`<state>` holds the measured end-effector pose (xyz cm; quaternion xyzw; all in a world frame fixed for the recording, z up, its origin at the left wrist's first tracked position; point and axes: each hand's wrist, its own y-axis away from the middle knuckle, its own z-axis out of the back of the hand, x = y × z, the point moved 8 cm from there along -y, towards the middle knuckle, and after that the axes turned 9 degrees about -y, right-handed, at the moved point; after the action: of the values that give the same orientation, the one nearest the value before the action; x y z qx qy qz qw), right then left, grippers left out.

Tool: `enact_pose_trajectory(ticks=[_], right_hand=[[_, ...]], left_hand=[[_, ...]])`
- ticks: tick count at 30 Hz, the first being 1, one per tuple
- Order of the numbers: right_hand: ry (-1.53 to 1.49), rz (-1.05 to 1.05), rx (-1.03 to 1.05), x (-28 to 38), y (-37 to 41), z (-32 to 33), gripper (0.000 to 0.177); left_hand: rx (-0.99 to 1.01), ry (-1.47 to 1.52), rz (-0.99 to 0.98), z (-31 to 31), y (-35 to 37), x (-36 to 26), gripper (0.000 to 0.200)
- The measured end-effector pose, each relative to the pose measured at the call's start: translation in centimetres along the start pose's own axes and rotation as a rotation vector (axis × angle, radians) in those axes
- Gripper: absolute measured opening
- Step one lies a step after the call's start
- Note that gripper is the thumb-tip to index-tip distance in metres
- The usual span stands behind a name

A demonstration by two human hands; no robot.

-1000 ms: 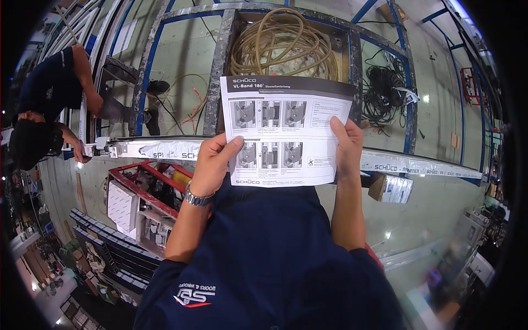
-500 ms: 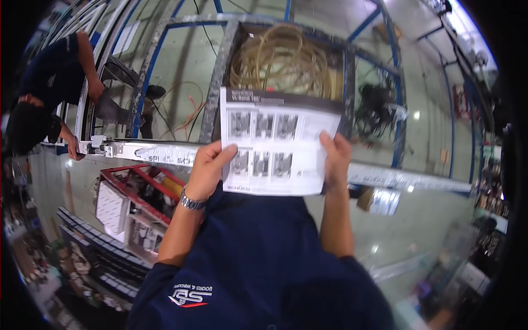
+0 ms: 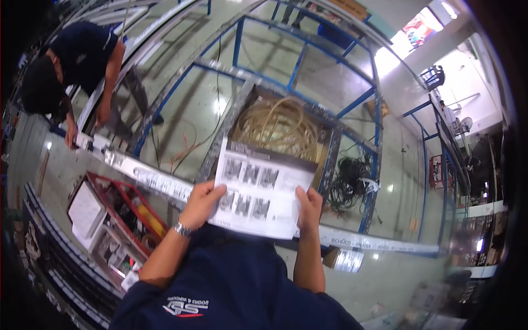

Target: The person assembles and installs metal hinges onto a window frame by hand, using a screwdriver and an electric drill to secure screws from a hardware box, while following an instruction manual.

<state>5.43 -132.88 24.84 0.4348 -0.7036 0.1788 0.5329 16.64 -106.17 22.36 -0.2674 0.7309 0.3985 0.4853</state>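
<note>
A printed instruction sheet with a dark header band and two rows of small photos is held up in front of my chest. My left hand, with a metal watch at the wrist, pinches its left edge, thumb on the printed face. Its right edge is gripped by my right hand, thumb also in front. My fingers behind the paper are hidden. Just beyond the sheet, a coil of clear yellowish hose lies in the frame table, partly covered by the paper.
A long wrapped profile runs across the frame table in front of me. At the left a co-worker bends over its end. A red tool cart stands left; dark cables hang at right.
My view has tilted and lifted, showing more of the room. The sheet and both hands appear lower and further left in view. Both hands keep their hold on the sheet.
</note>
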Motion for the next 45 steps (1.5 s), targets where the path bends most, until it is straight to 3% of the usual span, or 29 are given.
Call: enact_pose_trajectory(ticks=[2,3,7,9,11,12,14,18,24,27,30,32,35,37,39,42,45], right_hand=[[-0.039,0.034,0.095,-1.4,-0.6,1.0,0.014],[-0.040,0.086,0.034,-1.1,-0.6,1.0,0.012],[0.087,-0.060,-0.029,-2.5,-1.0,2.2,0.023],[0.228,-0.003,-0.035,-3.8,-1.5,3.3,0.019],[0.163,-0.005,0.101,-3.4,-3.2,5.5,0.017],[0.325,0.087,0.231,-2.7,-2.9,3.6,0.014],[0.190,-0.069,0.149,-3.3,-3.9,2.6,0.019],[0.184,-0.115,0.235,-6.1,-5.2,-2.1,0.021],[0.263,-0.159,0.330,-7.9,-6.4,-9.0,0.021],[0.196,-0.270,0.294,-9.0,-5.4,-14.0,0.019],[0.309,-0.287,0.427,-10.8,-4.3,-20.1,0.019],[0.408,-0.267,0.591,-13.0,-2.3,-26.1,0.020],[0.679,-0.288,0.901,-18.0,3.5,-36.5,0.021],[0.705,-0.498,1.073,-23.5,9.0,-42.4,0.021],[0.799,-0.509,1.443,-29.1,15.0,-47.5,0.025],[0.811,-0.381,1.786,-36.6,23.3,-52.8,0.030],[0.828,-0.129,2.088,-43.1,29.6,-55.8,0.039]], left_hand=[[-0.031,0.002,0.034,1.1,0.5,0.7,0.029],[-0.049,-0.013,0.022,1.7,0.9,0.9,0.029],[-0.221,-0.073,0.028,5.9,2.8,2.4,0.031],[-0.351,-0.186,0.042,9.0,4.7,3.2,0.033],[-0.453,-0.181,0.044,8.7,7.1,0.3,0.033],[-0.496,-0.003,0.014,10.5,7.4,3.6,0.032],[-0.589,0.189,0.005,12.1,9.7,4.0,0.031],[-0.825,0.271,0.099,18.6,16.7,9.7,0.030],[-1.389,0.598,0.063,26.6,31.0,15.9,0.026],[-1.709,0.639,-0.003,31.4,40.4,23.4,0.026],[-1.959,0.751,-0.058,32.7,48.2,29.0,0.025],[-2.088,0.842,-0.033,32.4,52.1,34.7,0.024],[-2.093,1.002,-0.057,30.9,52.3,36.6,0.028],[-2.100,1.038,-0.016,30.3,51.9,38.3,0.030],[-2.116,1.080,0.020,29.2,51.2,39.8,0.030],[-2.209,1.077,0.163,26.9,51.4,41.7,0.031],[-2.203,1.135,0.104,24.5,51.0,42.2,0.030]])
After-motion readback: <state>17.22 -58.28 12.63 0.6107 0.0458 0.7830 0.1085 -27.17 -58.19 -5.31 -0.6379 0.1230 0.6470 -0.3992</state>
